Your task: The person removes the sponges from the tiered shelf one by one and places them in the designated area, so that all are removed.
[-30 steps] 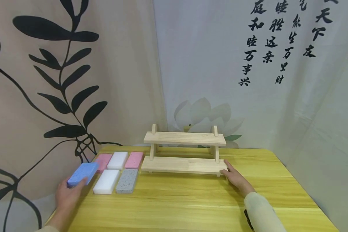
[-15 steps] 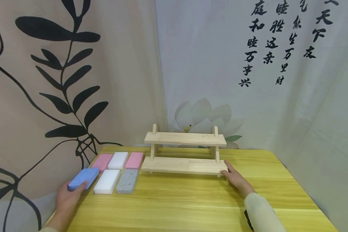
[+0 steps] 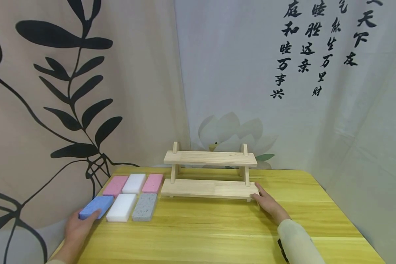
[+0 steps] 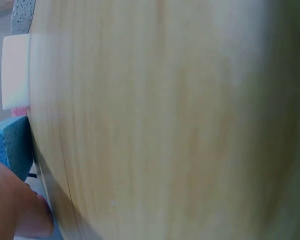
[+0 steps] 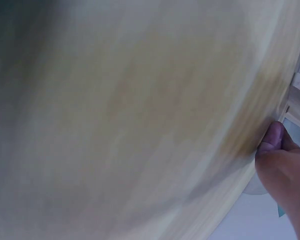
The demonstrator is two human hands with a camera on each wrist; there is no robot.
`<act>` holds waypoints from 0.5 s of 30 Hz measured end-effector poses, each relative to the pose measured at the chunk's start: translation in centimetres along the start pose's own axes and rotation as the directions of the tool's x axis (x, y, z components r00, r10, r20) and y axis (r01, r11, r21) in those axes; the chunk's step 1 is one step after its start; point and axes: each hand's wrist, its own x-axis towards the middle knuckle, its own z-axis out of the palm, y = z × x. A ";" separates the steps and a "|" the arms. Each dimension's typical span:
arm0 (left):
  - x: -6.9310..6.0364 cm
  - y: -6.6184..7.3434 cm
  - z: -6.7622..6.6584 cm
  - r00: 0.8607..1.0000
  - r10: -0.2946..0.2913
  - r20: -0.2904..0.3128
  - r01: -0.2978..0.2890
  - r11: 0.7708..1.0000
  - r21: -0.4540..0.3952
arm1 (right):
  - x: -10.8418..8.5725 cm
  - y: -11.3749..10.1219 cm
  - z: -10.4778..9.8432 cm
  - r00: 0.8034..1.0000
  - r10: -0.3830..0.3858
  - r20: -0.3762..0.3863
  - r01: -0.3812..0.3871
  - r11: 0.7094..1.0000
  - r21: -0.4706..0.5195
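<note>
At the table's left edge my left hand [image 3: 76, 229] grips a blue sponge [image 3: 97, 206] by its near end, thumb along the right side. The sponge is low, in line with a white sponge [image 3: 121, 208] and a grey speckled sponge [image 3: 145, 207]. In the left wrist view the blue sponge [image 4: 12, 145] shows beside part of the hand. My right hand [image 3: 271, 207] pinches the right end of the lower board of a two-tier wooden rack [image 3: 208, 188]. In the right wrist view the thumb [image 5: 282, 175] shows at the rack's end; the other fingers are mostly hidden.
Behind the front row lie a pink sponge [image 3: 116, 186], another white sponge [image 3: 134, 183] and a second pink sponge [image 3: 153, 183]. The rack stands right of them on the yellow wooden table [image 3: 211, 234]. A printed curtain [image 3: 145, 91] hangs behind the table.
My left hand has lowered the blue sponge and brought it slightly nearer and to the right, uncovering the left pink sponge. The right hand and the rack have stayed put.
</note>
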 end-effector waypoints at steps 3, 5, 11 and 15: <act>0.1 0.0 0.0 1.000 -0.008 0.001 0.008 1.000 0.002 | 0.1 0.0 0.0 1.000 -0.001 -0.001 0.001 1.000 -0.004; 0.1 0.0 0.0 1.000 -0.002 -0.002 0.002 1.000 0.005 | 0.1 -0.1 0.0 1.000 -0.006 0.000 0.006 1.000 -0.007; -0.1 0.0 0.1 1.000 0.003 -0.023 -0.003 1.000 -0.003 | 0.1 -0.2 0.1 1.000 -0.017 -0.001 0.017 1.000 -0.004; -0.2 0.2 0.1 0.999 -0.021 -0.035 0.020 1.000 -0.018 | 0.1 -0.3 0.0 1.000 -0.024 0.004 0.024 1.000 0.003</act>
